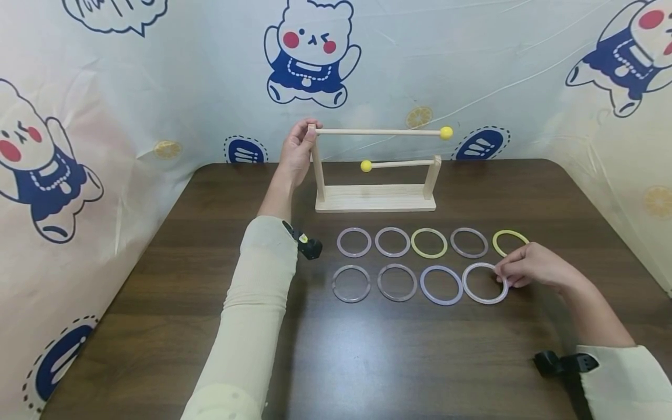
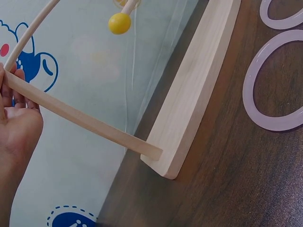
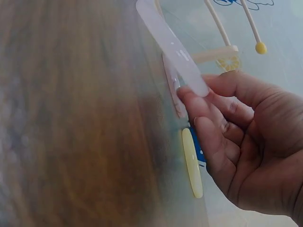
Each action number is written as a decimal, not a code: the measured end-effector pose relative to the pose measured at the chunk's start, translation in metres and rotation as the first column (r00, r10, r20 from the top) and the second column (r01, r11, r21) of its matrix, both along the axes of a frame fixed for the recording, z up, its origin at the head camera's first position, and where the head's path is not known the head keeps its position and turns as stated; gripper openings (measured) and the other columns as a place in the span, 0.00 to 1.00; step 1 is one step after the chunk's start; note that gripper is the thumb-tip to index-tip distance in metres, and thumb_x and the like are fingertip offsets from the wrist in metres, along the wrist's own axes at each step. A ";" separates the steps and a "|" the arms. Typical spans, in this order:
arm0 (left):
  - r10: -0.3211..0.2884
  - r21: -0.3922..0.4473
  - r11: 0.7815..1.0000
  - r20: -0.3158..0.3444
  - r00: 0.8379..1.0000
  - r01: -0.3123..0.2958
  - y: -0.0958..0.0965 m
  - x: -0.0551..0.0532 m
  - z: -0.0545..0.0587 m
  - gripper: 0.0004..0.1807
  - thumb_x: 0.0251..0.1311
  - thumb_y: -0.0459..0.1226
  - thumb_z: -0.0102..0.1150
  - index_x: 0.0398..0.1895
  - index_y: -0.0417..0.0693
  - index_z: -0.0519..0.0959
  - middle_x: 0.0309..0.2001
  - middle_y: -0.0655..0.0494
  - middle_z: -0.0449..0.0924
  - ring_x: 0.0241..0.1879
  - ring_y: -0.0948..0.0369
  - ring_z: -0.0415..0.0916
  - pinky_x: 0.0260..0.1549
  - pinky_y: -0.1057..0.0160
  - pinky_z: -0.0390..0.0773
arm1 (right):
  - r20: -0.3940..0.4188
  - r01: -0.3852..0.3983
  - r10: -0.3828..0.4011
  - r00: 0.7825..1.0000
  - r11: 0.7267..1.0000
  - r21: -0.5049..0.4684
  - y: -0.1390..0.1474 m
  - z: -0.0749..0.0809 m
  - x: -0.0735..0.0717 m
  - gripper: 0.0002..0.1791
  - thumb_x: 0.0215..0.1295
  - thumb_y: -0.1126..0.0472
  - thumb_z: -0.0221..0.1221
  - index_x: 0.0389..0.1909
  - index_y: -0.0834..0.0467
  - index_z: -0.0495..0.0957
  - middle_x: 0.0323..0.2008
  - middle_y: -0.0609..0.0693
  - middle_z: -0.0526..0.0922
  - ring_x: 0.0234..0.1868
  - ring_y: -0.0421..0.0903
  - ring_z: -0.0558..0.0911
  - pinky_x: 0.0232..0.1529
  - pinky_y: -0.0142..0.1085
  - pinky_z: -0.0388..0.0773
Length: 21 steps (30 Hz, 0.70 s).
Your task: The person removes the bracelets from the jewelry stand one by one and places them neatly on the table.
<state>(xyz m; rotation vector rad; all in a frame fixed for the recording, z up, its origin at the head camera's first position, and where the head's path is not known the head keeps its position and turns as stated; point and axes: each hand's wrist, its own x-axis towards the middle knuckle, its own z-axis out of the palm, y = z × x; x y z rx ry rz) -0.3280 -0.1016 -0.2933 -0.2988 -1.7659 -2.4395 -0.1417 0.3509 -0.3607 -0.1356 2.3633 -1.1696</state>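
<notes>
At the back of the table stands a wooden stand (image 1: pixel 375 198) with two posts, each bearing a rod tipped with a yellow ball. My left hand (image 1: pixel 297 153) grips the top of its left post (image 2: pixel 80 116), where the longer rod joins. With thumb and fingers, my right hand (image 1: pixel 541 267) pinches the right edge of a pale translucent ring (image 1: pixel 485 301). In the right wrist view this ring (image 3: pixel 177 52) is tilted up off the table. A yellow ring (image 1: pixel 508 232) lies just behind the right hand and is partly covered by it.
Two rows of rings lie in front of the stand: several purplish and clear ones, a blue ring (image 1: pixel 442 303) and another yellow-green ring (image 1: pixel 429 255). Behind the brown table (image 1: pixel 210 326) hangs a patterned cloth (image 1: pixel 210 87) with cartoon bears.
</notes>
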 end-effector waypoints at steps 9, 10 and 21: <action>0.006 -0.005 1.000 0.002 1.000 -0.006 0.000 0.001 0.000 0.05 0.66 0.36 0.49 0.42 0.51 0.75 0.44 0.58 0.74 0.49 0.62 0.67 0.54 0.65 0.62 | -0.006 -0.034 0.034 0.999 0.998 0.050 0.000 0.000 -0.002 0.12 0.59 0.64 0.59 0.36 0.72 0.82 0.27 0.53 0.85 0.26 0.41 0.81 0.31 0.35 0.79; 0.007 -0.005 1.000 0.003 1.000 -0.007 0.000 0.001 0.000 0.06 0.66 0.36 0.49 0.42 0.51 0.75 0.45 0.58 0.74 0.49 0.62 0.67 0.54 0.65 0.62 | -0.008 -0.039 0.040 0.999 0.998 0.056 0.000 -0.001 -0.002 0.12 0.59 0.64 0.59 0.36 0.71 0.82 0.26 0.52 0.84 0.25 0.41 0.81 0.30 0.35 0.79; 0.005 0.003 1.000 0.000 1.000 -0.005 0.001 0.001 0.001 0.06 0.66 0.36 0.49 0.42 0.51 0.75 0.44 0.58 0.74 0.48 0.63 0.67 0.54 0.66 0.61 | -0.019 -0.064 0.066 0.998 0.993 0.103 0.005 -0.003 -0.004 0.10 0.58 0.63 0.60 0.34 0.68 0.83 0.22 0.51 0.82 0.24 0.40 0.79 0.28 0.35 0.78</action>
